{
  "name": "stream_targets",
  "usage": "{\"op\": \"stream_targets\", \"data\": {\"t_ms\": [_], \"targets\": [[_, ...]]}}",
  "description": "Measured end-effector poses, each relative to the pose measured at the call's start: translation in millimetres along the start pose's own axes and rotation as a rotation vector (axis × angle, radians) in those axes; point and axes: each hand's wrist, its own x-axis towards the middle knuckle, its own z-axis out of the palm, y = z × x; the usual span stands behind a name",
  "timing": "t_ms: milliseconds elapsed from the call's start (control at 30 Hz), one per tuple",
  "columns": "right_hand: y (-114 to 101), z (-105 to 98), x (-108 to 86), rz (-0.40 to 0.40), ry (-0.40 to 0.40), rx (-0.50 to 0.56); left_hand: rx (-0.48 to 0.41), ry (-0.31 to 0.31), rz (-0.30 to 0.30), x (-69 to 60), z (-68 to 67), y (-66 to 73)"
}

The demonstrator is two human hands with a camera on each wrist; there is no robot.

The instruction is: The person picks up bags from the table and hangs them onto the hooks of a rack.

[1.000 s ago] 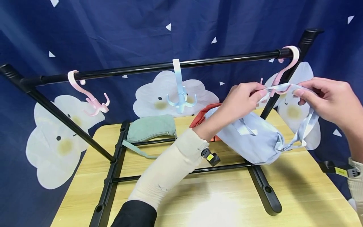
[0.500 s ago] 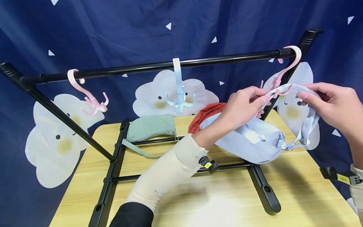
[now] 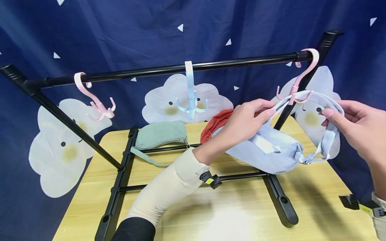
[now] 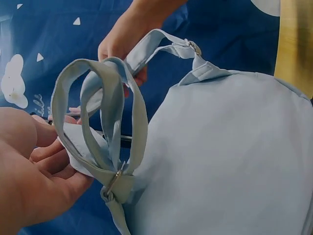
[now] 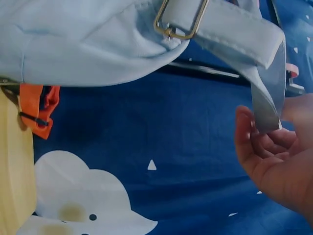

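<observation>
A light blue bag (image 3: 272, 155) hangs at the right, its strap (image 3: 324, 97) passing over the lower prongs of the right pink hook (image 3: 304, 74). My left hand (image 3: 242, 122) pinches the strap left of the hook. To the hook's right, my right hand (image 3: 356, 122) pinches the same strap between thumb and fingers. Looped strap lengths and a metal buckle (image 4: 113, 182) show beside my left hand in the left wrist view. In the right wrist view the strap runs from another buckle (image 5: 181, 19) down to my right hand (image 5: 274, 152).
A black rail (image 3: 241, 63) carries the hooks, including a blue hook (image 3: 191, 90) and a left pink hook (image 3: 96, 102). A green pouch (image 3: 161, 134) lies over the rack's base on the wooden table (image 3: 241, 207). Behind the blue bag sits a red bag (image 3: 215, 125).
Both hands have moved down a little, the left one also leftward and the right one rightward. The strap between them has opened into a wider arch over the hook.
</observation>
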Motion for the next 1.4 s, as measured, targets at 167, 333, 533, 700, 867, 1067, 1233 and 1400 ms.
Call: {"op": "stream_targets", "data": {"t_ms": [167,333,533,700,867,1067,1233,1400], "targets": [[-2,0,2.3,-0.062,0.026,0.197,-0.062,-0.006,0.008,-4.7,-0.4,-1.4],[-4,-3,7.9,-0.086,0.024,0.231,-0.115,-0.022,0.015,-7.3,2.9,0.4],[-3,-5,12.4,-0.048,0.008,0.143,-0.135,-0.044,-0.003,-9.4,8.3,0.4],[2,-4,13.0,-0.039,-0.007,0.084,-0.092,-0.041,-0.001,-12.8,10.9,-1.1],[5,-2,11.8,-0.054,-0.016,0.069,-0.004,0.001,0.019,-16.0,14.8,-3.0],[6,-1,16.0,-0.05,0.0,0.135,0.067,0.026,0.073,-20.8,19.7,-5.9],[6,2,13.7,-0.075,-0.004,0.244,0.124,0.044,0.097,-27.3,18.4,-13.0],[1,5,10.7,-0.085,0.005,0.311,0.138,0.049,0.126,-32.0,12.2,-17.5]]}}
